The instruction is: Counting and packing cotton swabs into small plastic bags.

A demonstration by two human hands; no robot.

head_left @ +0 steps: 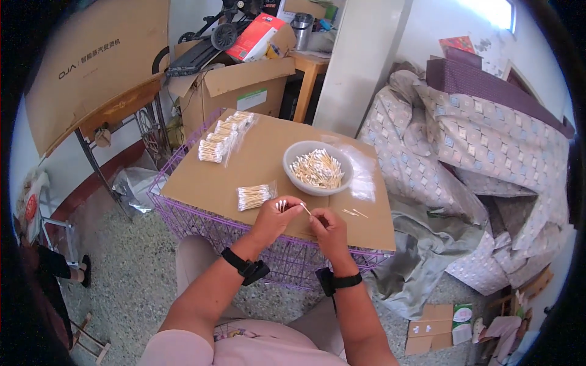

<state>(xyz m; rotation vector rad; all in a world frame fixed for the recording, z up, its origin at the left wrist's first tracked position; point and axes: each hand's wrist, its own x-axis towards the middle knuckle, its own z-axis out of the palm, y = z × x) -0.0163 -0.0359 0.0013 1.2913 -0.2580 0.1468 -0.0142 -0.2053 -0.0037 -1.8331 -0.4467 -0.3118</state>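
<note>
Several cotton swabs [281, 205] are gripped in my closed left hand [273, 219], their white tips poking out above the fingers. Between both hands is one more cotton swab [306, 208], pinched by the fingertips of my right hand [328, 228] and touching the left fingertips. Just left of my hands lies a clear bag of cotton swabs [255, 196]. Beyond them stands a pale round bowl [293, 177] heaped with loose swabs [318, 169]. A few loose sticks [355, 213] rest on the cardboard right of my hand.
Cardboard [274, 139] covers a purple wire cage [213, 219] as a worktop. Filled swab bags [223, 137] line its far left; clear empty bags [361, 177] lie right of the bowl. Covered furniture [488, 140] stands right, a large carton [238, 91] behind. Another person's foot [84, 271] shows at left.
</note>
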